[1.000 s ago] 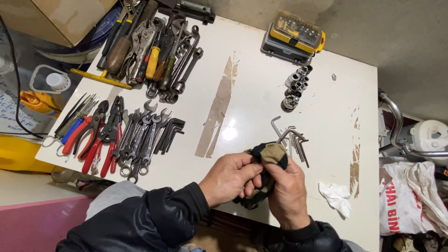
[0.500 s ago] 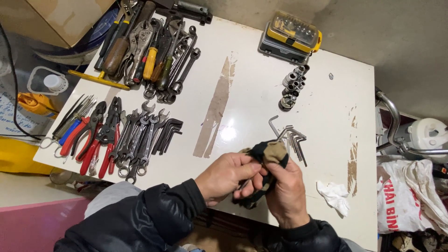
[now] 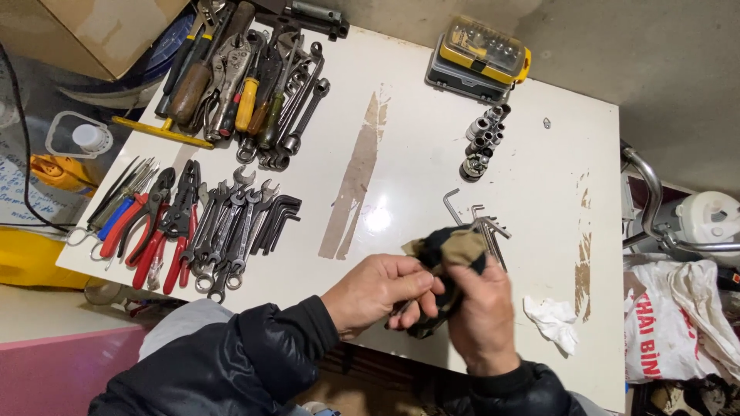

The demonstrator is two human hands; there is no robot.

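The desk (image 3: 432,146) is glossy white with brown worn streaks. Pliers (image 3: 158,231) have red handles. The bit case (image 3: 482,58) is yellow and grey.

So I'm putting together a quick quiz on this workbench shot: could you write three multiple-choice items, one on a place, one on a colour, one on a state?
1. Where do the loose hex keys lie?
A. Just beyond the hands, on the table
B. Inside the cardboard box
C. On the floor

2. What colour is the lid of the bit case at the table's far edge?
A. Red
B. Yellow
C. Green

3. How are the two hands placed?
A. Both flat on the table
B. One holds a plier
C. Both grip a dark and tan cloth

Answers:
1 A, the bent keys rest on the white top right behind the cloth.
2 B, the case has a yellow lid over a grey base.
3 C, the left hand and right hand close around the cloth above the near edge.
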